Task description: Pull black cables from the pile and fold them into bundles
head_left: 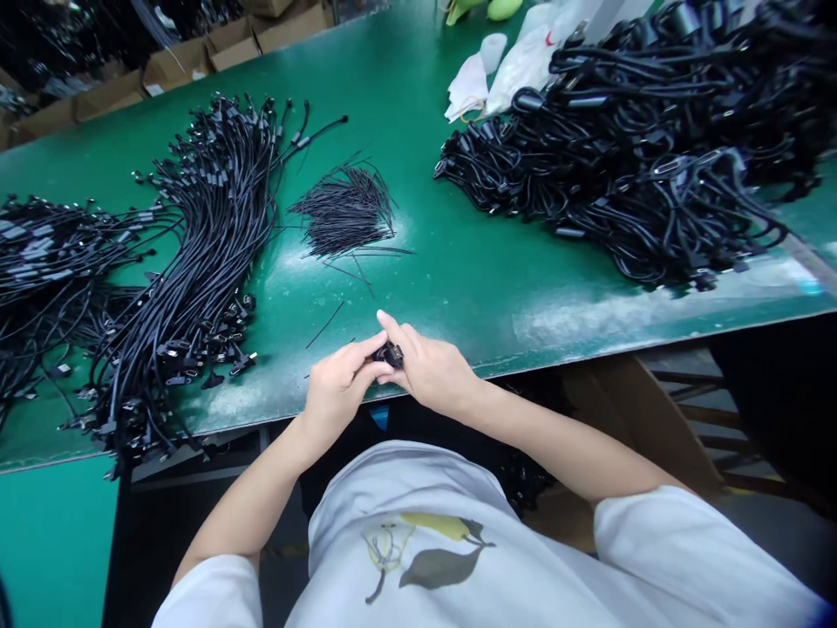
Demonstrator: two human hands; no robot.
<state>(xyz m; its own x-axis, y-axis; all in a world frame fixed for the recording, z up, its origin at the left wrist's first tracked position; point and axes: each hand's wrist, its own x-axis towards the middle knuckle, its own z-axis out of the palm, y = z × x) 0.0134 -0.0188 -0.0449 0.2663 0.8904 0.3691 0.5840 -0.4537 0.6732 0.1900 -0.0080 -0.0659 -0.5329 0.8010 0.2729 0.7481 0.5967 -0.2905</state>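
My left hand (340,384) and my right hand (428,371) meet at the near edge of the green table (458,279). Both pinch a small black cable piece (391,354) held between their fingertips. Its exact shape is hidden by my fingers. A little pile of thin black ties (346,214) lies just beyond my hands. One loose tie (325,324) rests on the table close to my left hand.
A fanned row of straight black cables (202,253) covers the left of the table. A big heap of coiled black cables (654,148) fills the far right. White plastic bags (516,61) lie at the back. Cardboard boxes (176,65) line the far left edge.
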